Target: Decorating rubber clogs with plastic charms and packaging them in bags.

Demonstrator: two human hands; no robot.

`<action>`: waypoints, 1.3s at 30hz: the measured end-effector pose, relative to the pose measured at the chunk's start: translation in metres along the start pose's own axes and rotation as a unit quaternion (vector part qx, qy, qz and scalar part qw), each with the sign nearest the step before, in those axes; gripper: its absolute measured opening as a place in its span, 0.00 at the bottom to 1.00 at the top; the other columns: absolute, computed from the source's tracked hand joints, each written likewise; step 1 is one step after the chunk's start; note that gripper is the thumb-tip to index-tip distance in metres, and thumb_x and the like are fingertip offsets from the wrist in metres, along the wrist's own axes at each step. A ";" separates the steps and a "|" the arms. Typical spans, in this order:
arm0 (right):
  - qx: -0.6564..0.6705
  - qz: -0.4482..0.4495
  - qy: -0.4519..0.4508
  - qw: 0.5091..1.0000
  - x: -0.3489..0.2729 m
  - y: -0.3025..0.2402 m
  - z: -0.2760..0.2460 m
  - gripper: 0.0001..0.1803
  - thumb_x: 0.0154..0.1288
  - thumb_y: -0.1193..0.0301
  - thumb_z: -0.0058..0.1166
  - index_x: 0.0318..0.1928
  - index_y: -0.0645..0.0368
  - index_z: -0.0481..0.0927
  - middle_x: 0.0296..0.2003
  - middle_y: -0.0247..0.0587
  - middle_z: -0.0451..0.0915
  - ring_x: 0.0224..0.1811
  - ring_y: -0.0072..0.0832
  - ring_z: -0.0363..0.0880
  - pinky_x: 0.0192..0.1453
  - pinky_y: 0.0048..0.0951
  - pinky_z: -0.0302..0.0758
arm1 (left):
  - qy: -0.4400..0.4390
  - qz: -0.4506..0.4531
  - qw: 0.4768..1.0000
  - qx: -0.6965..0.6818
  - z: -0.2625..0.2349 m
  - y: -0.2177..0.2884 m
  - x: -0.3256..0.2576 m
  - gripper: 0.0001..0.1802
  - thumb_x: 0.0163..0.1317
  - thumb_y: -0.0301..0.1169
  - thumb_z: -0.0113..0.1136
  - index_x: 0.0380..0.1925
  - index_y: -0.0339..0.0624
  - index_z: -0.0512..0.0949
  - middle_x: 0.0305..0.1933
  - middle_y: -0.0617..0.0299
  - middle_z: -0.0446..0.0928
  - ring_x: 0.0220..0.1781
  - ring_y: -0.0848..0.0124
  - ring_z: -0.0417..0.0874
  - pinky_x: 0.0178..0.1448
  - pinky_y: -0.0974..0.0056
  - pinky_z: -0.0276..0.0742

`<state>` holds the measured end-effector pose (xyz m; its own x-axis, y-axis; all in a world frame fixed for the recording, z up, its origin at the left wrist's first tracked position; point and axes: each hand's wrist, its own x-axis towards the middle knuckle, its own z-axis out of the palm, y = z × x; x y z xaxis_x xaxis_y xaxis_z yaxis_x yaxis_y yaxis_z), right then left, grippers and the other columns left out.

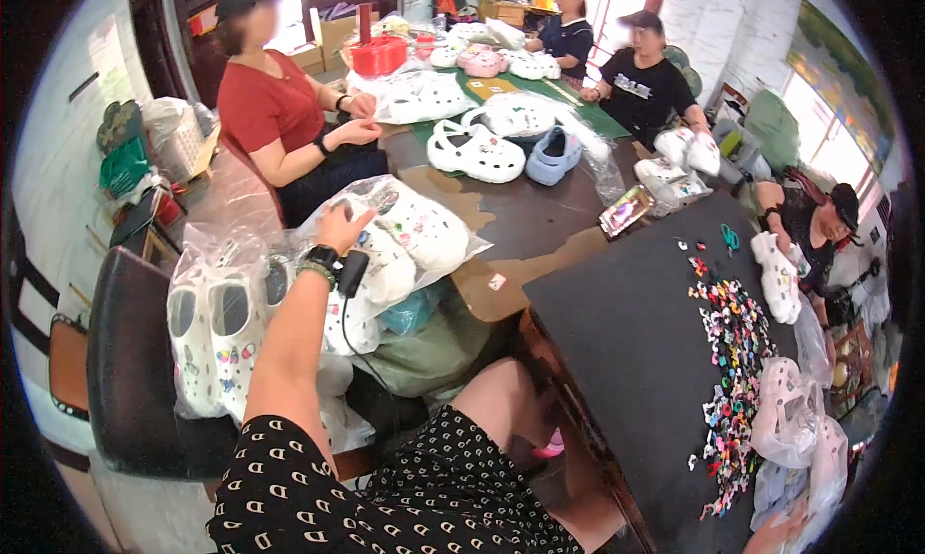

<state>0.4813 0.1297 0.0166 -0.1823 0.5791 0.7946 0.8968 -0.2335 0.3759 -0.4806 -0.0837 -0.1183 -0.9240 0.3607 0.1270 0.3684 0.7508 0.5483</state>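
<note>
My left arm stretches forward over a stack of bagged clogs. My left hand (344,230) is closed on a clear plastic bag of white clogs (424,228) with small coloured charms on them. Part of its grip is hidden by the hand itself. Strapped at this wrist is a black device (354,273) with a cable hanging down. Just left of the arm, another bag holds upright white clogs (212,328) on a black chair (125,361). My right hand cannot be made out. At the lower right corner shows blurred skin (779,533), whose owner I cannot tell.
On the dark table (617,361) to the right lie many loose coloured charms (732,390) and bagged pale pink clogs (785,409). White clogs (475,151) and a blue clog (552,156) stand farther off. A person in red (265,111) sits left; others sit around the tables.
</note>
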 end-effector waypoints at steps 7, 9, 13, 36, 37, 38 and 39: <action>0.142 0.020 -0.031 0.989 -0.011 -0.021 0.009 0.25 0.69 0.68 0.47 0.65 0.59 0.68 0.74 0.55 0.51 0.76 0.54 0.49 0.75 0.51 0.54 | 0.152 0.117 0.979 -0.063 0.010 0.002 -0.032 0.18 0.58 0.41 0.62 0.29 0.32 0.84 0.33 0.40 0.81 0.38 0.51 0.83 0.45 0.55 0.75; 0.193 0.008 -0.033 0.981 -0.002 -0.041 -0.013 0.21 0.67 0.72 0.48 0.60 0.60 0.70 0.73 0.57 0.52 0.75 0.54 0.50 0.75 0.51 0.54 | 0.174 0.141 0.964 -0.143 0.001 0.017 -0.047 0.14 0.61 0.34 0.61 0.30 0.32 0.84 0.32 0.43 0.82 0.37 0.53 0.83 0.45 0.58 0.76; 0.362 0.012 -0.079 0.929 0.019 -0.091 -0.067 0.18 0.62 0.81 0.50 0.53 0.62 0.72 0.70 0.58 0.58 0.72 0.55 0.58 0.73 0.50 0.57 | 0.208 0.262 0.921 -0.199 -0.026 0.056 -0.077 0.06 0.58 0.22 0.61 0.34 0.31 0.83 0.36 0.53 0.84 0.48 0.58 0.84 0.64 0.58 0.72; 0.593 -0.417 -0.301 0.620 -0.012 -0.206 -0.198 0.30 0.54 0.66 0.63 0.60 0.53 0.74 0.70 0.52 0.57 0.69 0.53 0.61 0.63 0.43 0.70 | -0.338 0.765 0.480 -0.266 -0.057 0.292 -0.285 0.20 0.49 0.18 0.60 0.44 0.44 0.82 0.61 0.62 0.77 0.71 0.53 0.68 0.76 0.40 0.56; 0.591 -0.421 -0.243 0.644 -0.013 -0.202 -0.194 0.37 0.51 0.62 0.68 0.60 0.61 0.71 0.68 0.57 0.57 0.67 0.55 0.63 0.65 0.43 0.69 | -0.361 0.766 0.460 -0.268 -0.054 0.293 -0.290 0.20 0.49 0.19 0.61 0.45 0.44 0.81 0.62 0.61 0.76 0.72 0.54 0.67 0.76 0.39 0.55; 0.589 -0.419 -0.245 0.647 -0.016 -0.198 -0.195 0.37 0.51 0.62 0.68 0.60 0.61 0.71 0.68 0.57 0.57 0.67 0.55 0.63 0.65 0.43 0.69 | -0.384 0.766 0.439 -0.269 -0.051 0.294 -0.296 0.21 0.49 0.19 0.61 0.46 0.44 0.80 0.64 0.61 0.75 0.73 0.54 0.66 0.76 0.38 0.54; 0.645 -0.304 -0.246 0.657 -0.011 -0.200 -0.208 0.42 0.47 0.58 0.72 0.62 0.60 0.69 0.67 0.59 0.57 0.66 0.56 0.63 0.66 0.45 0.68 | -0.372 0.776 0.434 -0.267 -0.050 0.295 -0.301 0.19 0.51 0.22 0.61 0.46 0.44 0.79 0.63 0.59 0.75 0.73 0.53 0.66 0.76 0.38 0.53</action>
<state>0.2204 0.0076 0.0316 -0.7967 0.5154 0.3155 0.3726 0.8300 -0.4151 -0.0984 0.0014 0.0470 0.7556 0.4310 0.4932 0.2286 -0.8792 0.4182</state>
